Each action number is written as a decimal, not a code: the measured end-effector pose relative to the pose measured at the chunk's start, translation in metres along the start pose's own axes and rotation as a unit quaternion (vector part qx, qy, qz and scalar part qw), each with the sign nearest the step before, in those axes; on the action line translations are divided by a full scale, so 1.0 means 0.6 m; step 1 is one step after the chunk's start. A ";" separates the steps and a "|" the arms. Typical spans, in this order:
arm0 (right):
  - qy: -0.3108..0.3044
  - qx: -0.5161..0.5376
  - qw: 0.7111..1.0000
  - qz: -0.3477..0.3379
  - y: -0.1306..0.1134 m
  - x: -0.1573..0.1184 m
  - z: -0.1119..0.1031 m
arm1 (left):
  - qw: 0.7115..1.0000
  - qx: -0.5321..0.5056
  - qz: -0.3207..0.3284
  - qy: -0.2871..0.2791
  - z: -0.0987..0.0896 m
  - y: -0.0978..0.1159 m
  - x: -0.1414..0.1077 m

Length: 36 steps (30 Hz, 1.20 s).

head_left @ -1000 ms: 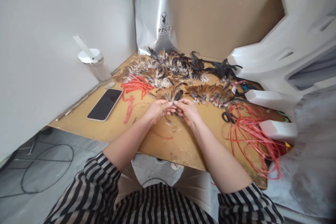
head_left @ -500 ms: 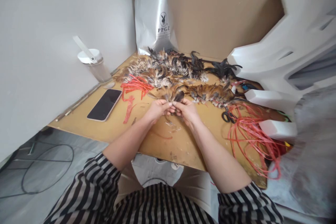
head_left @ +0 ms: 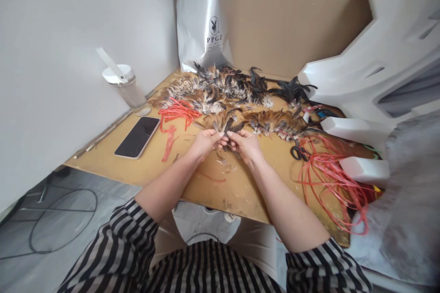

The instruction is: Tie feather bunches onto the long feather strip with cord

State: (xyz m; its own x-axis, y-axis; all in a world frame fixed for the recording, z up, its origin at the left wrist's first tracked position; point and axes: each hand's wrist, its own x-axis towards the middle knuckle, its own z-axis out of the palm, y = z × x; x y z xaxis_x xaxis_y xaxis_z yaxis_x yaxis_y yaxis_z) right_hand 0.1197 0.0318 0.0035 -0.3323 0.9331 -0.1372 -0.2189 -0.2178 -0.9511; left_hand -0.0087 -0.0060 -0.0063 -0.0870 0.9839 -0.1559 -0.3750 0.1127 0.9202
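Note:
Between my two hands is a small bunch of brown and dark feathers [head_left: 223, 122], its tips fanning away from me. My left hand [head_left: 209, 142] pinches the bunch low down with thumb and fingers. Close beside it, my right hand [head_left: 244, 144] grips dark feathers at the same bunch, thumb bent inward. The lower ends are partly hidden by my fingers. Just beyond lies a row of brown feathers [head_left: 275, 121], and behind that a larger heap of mixed feathers [head_left: 206, 89]. Loose feather scraps [head_left: 225, 165] lie on the table under my hands.
On the wooden table [head_left: 137, 171] are a phone [head_left: 137, 137], a lidded cup [head_left: 127, 89], short red plastic strips [head_left: 178, 112], scissors [head_left: 298, 151] and tangled red strips [head_left: 330, 178]. A silver bag [head_left: 199, 23] stands at the back. White foam pieces [head_left: 364, 169] border the right side.
The dark feathers at my right fingers have shifted and now angle more to the right. My right hand has turned slightly; both hands stay in nearly the same place.

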 end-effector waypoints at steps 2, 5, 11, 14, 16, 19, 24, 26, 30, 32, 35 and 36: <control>-0.001 0.004 1.000 -0.002 0.002 0.001 0.000 | 1.000 -0.008 -0.005 0.003 0.000 0.001 0.000; 0.001 0.005 1.000 -0.009 0.006 0.003 0.000 | 1.000 0.002 0.000 0.000 0.000 -0.001 0.001; 0.003 0.002 1.000 -0.016 0.004 0.002 0.001 | 0.999 0.036 0.005 -0.028 -0.001 -0.007 0.002; 0.008 0.001 1.000 -0.016 0.001 -0.003 0.005 | 0.999 0.022 -0.010 -0.038 -0.001 -0.007 0.000; 0.009 0.004 1.000 -0.017 0.002 -0.004 0.007 | 0.999 0.004 -0.013 -0.041 -0.002 -0.006 0.000; 0.004 0.011 1.000 -0.021 0.004 -0.005 0.009 | 0.999 -0.011 -0.016 -0.047 -0.002 -0.004 0.000; 0.008 -0.014 1.000 -0.019 -0.004 -0.008 0.008 | 0.999 0.013 -0.014 -0.034 -0.001 -0.002 -0.001; 0.000 -0.022 1.000 -0.009 -0.012 -0.010 0.006 | 0.999 0.039 -0.002 -0.035 0.000 -0.002 -0.001; -0.018 -0.033 0.999 -0.008 -0.023 -0.014 0.004 | 0.993 0.104 0.040 -0.041 0.003 -0.001 -0.005; -0.008 -0.041 0.999 -0.019 -0.024 -0.014 0.003 | 0.989 0.128 0.058 -0.045 0.005 0.000 -0.007; 0.001 -0.040 0.999 -0.029 -0.021 -0.013 0.002 | 0.985 0.151 0.069 -0.052 0.006 0.002 -0.008; 0.002 -0.040 0.999 -0.029 -0.020 -0.012 0.001 | 0.984 0.156 0.069 -0.055 0.006 0.002 -0.008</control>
State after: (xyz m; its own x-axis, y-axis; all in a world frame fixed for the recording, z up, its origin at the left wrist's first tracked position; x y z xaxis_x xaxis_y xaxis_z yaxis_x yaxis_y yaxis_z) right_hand 0.1240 0.0274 0.0162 -0.3184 0.9444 -0.0821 -0.1634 -0.1400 -0.9766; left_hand -0.0056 -0.0102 -0.0031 -0.0109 0.9999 0.0022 -0.0627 -0.0028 0.9980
